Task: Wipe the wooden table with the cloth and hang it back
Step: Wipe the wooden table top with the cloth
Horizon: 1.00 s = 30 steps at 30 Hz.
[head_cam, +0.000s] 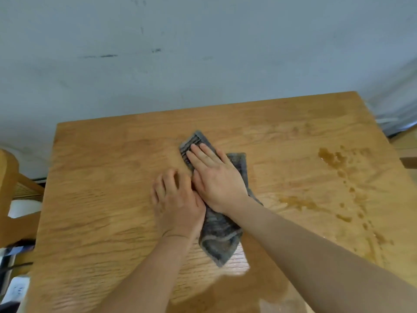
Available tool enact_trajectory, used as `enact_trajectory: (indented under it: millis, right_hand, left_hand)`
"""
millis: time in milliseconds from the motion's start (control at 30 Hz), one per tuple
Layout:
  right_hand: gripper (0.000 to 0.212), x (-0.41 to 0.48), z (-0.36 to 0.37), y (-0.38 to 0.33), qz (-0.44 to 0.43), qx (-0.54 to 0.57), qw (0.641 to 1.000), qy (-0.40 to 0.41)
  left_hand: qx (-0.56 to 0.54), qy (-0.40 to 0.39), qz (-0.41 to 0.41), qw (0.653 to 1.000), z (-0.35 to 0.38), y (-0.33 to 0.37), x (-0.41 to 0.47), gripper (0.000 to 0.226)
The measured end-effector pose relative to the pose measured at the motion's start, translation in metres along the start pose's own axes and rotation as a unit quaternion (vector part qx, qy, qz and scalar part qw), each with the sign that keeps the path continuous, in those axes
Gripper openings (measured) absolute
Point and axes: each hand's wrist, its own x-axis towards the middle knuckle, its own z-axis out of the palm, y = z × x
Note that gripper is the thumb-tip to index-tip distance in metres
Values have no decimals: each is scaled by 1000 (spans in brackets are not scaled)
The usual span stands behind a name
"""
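Observation:
A grey folded cloth (217,240) lies lengthwise on the middle of the wooden table (94,199). My right hand (214,177) presses flat on the cloth's far half, fingers spread and pointing up-left. My left hand (178,204) rests beside it on the left, fingers curled, its edge on the cloth's left border. The cloth's near end sticks out below both hands.
Wet brown streaks and droplets (334,161) cover the table's right side. A pale wall (203,53) runs along the far edge. A wooden chair (11,188) stands at the left, with clutter on the floor below it.

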Motion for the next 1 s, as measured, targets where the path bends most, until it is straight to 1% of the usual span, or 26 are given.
enact_trajectory:
  millis: [100, 167, 233, 300, 367, 400, 467, 533, 600, 667, 733, 800, 833, 900, 1000]
  right_hand:
    - [53, -62, -4, 26, 40, -16, 998, 42]
    - [52, -89, -7, 35, 59, -17, 997, 43]
    - [54, -76, -9, 46, 69, -15, 997, 37]
    - [57, -36, -17, 62, 112, -25, 992, 58]
    - [57, 2, -24, 77, 163, -31, 985, 51]
    - [56, 12, -24, 81, 175, -31, 983, 46]
    - [55, 2, -22, 77, 153, -28, 987, 43]
    - [54, -37, -19, 65, 101, -19, 994, 34]
    - [55, -86, -16, 54, 73, -7, 997, 27]
    - [57, -130, -14, 49, 67, -3, 998, 19]
    - [68, -155, -13, 39, 80, -28, 996, -10]
    - [81, -159, -7, 30, 86, -70, 994, -20]
    - [83, -159, -2, 27, 87, -75, 993, -25]
    - [78, -153, 3, 30, 72, -63, 995, -29]
    - [65, -119, -6, 59, 60, -35, 998, 1]
  left_hand:
    - [11, -29, -1, 1000, -2, 1, 2, 7]
    - [14, -44, 14, 999, -4, 4, 1, 8]
    - [32, -58, 77, 995, -4, 5, -3, 12]
    - [40, -74, 135, 987, -3, 5, -6, 15]
    - [35, -70, 134, 988, -4, 6, -1, 19]
    - [34, -69, 127, 989, -4, 7, 1, 22]
    - [41, -71, 122, 989, -5, 8, 1, 24]
    - [52, -76, 121, 988, -5, 8, -2, 32]
    - [65, -89, 120, 987, -6, 8, 0, 41]
    - [77, -104, 121, 984, -6, 11, 2, 44]
    - [88, -116, 111, 983, -7, 14, -1, 46]
    - [78, -106, 91, 987, -5, 18, -3, 48]
    - [69, -95, 80, 990, -3, 23, -4, 49]
    - [46, -76, 66, 994, 0, 35, -5, 50]
    - [39, -69, 89, 993, 10, 52, -7, 54]
